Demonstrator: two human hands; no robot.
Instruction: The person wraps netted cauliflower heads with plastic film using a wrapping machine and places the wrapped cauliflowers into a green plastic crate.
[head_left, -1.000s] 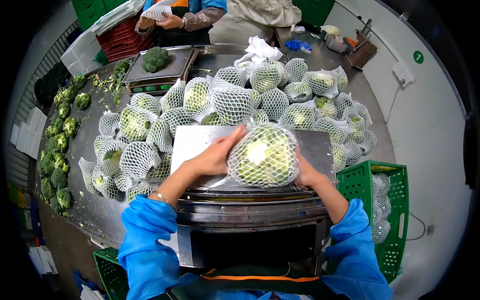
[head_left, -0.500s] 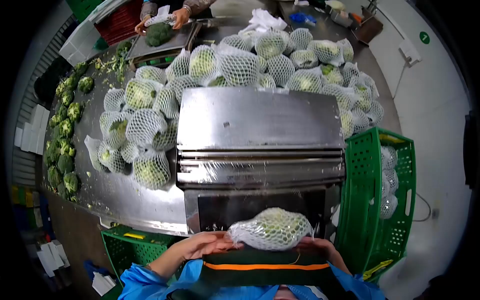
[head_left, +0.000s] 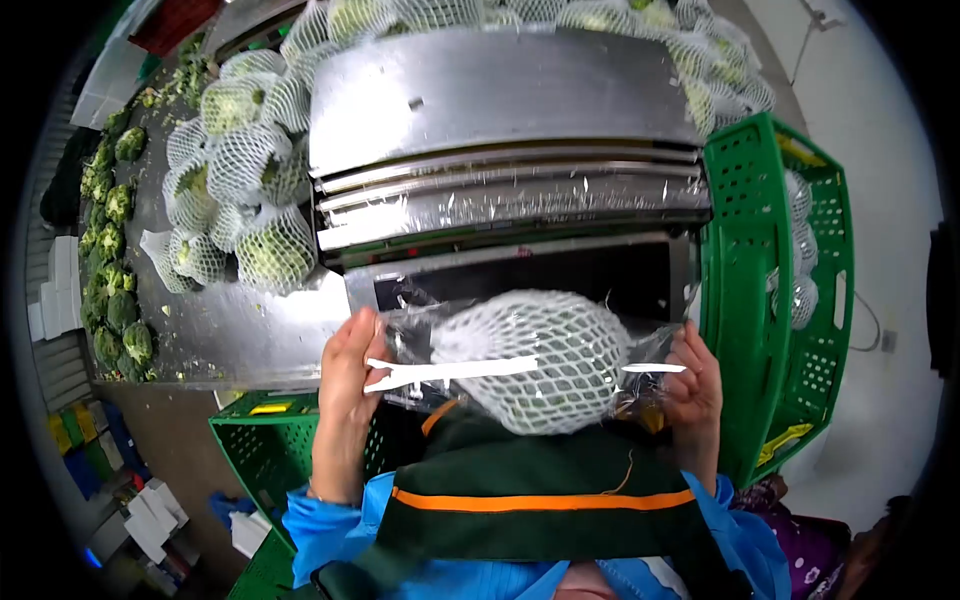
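Observation:
A broccoli head in white foam netting hangs close to my body in front of the steel wrapping machine. Clear cling film stretches over it from the machine's roll. My left hand grips the film and the netted head on its left side. On the right side my right hand pinches the film's other edge. Both hands pull the sheet taut across the head.
Many netted broccoli heads are piled on the steel table left of and behind the machine. Bare broccoli lines the table's left edge. A green crate with netted heads stands at the right, another green crate below left.
The netted head came off the machine top down toward my body. Film is now drawn over it, held at both sides. The view tilted downward.

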